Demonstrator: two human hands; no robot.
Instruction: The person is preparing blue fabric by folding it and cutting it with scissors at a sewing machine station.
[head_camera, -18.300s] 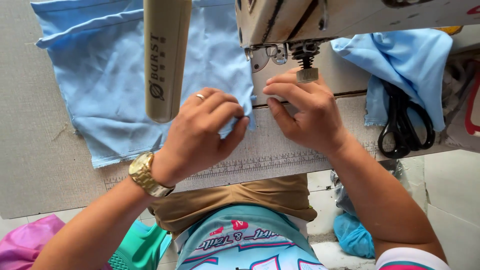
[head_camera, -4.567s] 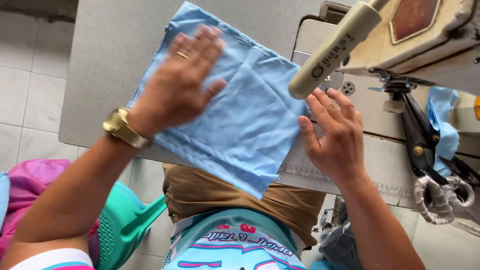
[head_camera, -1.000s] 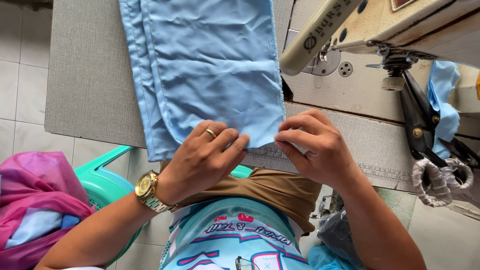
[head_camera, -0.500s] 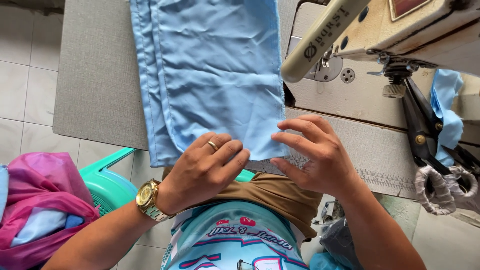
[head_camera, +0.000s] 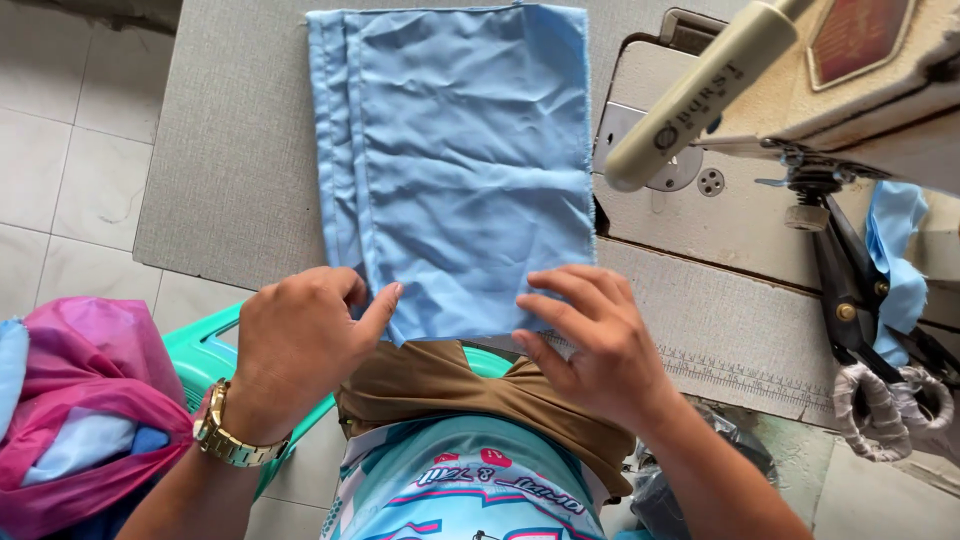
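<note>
Standing beside the table: a person sits at a sewing table, both hands at the near edge of a stack of cloth.
Far left: pink plastic bag (head_camera: 85, 400) on the floor, at about eight o'clock from the hands.
Left hand (head_camera: 295, 345): curled, thumb stretched to two o'clock, pinching the cloth's near left corner; gold watch (head_camera: 232, 440) on the wrist.
Blue cloth (head_camera: 460, 165): flat on the grey table (head_camera: 230, 150), long axis running twelve to six, lying at twelve o'clock from both hands.
Right hand (head_camera: 590, 345): fingers spread narrow, pressing the near right corner; about as near as the left.
Right side: sewing machine (head_camera: 800, 90), black scissors (head_camera: 850, 290) at three o'clock.
</note>
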